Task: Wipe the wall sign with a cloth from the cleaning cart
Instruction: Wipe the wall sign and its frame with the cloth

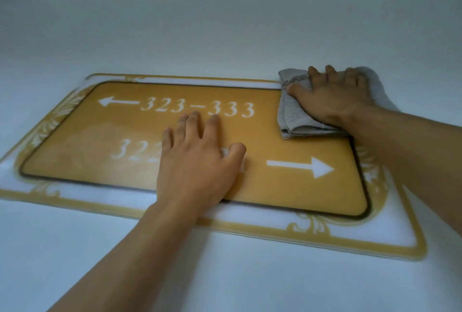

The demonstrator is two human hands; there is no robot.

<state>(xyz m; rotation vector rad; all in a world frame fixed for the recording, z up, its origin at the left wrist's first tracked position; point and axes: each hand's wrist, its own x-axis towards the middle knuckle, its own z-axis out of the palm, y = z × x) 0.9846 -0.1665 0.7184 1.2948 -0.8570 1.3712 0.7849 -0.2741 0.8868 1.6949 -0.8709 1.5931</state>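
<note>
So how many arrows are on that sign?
2 show on the sign: a left arrow before 323-333 in the top row, a right arrow ending the bottom row. The left hand and cloth could hide more.

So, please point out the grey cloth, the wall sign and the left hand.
grey cloth (291,114), head view, folded part left of the fingers.
wall sign (75,146), head view, bare yellow panel.
left hand (197,159), head view, back of hand.

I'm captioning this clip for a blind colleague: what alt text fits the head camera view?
A right hand presses a folded grey cloth against the upper right corner of a gold wall sign with room numbers and arrows. The left hand lies flat on the sign's middle, covering part of the lower number.
</note>
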